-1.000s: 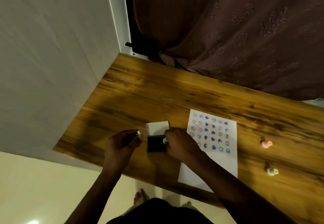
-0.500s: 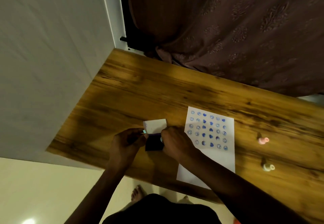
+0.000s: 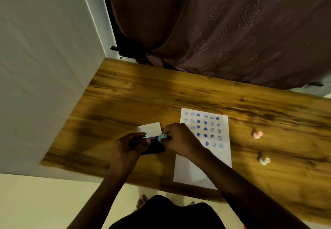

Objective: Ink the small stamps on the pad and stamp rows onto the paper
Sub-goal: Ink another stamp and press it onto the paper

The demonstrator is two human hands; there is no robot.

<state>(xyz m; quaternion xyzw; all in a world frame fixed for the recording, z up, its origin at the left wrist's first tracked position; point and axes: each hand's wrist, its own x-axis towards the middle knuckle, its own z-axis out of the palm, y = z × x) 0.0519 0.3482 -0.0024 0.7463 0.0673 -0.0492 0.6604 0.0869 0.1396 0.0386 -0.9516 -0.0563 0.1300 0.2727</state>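
Observation:
A dark ink pad point(image 3: 155, 147) with its white lid point(image 3: 150, 128) flipped back lies on the wooden table point(image 3: 143, 92). My right hand point(image 3: 180, 140) pinches a teal stamp point(image 3: 162, 137) over the pad's far edge. My left hand point(image 3: 129, 145) holds a second small teal stamp point(image 3: 146, 136) at the pad's left side, partly covering the pad. To the right lies the white paper point(image 3: 202, 167), its upper half filled with rows of blue faces and hearts. A pink stamp point(image 3: 257, 134) and a pale stamp point(image 3: 264, 160) stand on the table further right.
A white wall point(image 3: 44, 58) borders the table on the left. A brown patterned curtain point(image 3: 215, 28) hangs behind it. The table's near edge runs just under the paper, with my bare feet point(image 3: 142, 201) on the light floor below.
Both hands have closed in over the ink pad. The teal stamp in my right hand now shows at the pad's far edge. The view has shifted slightly.

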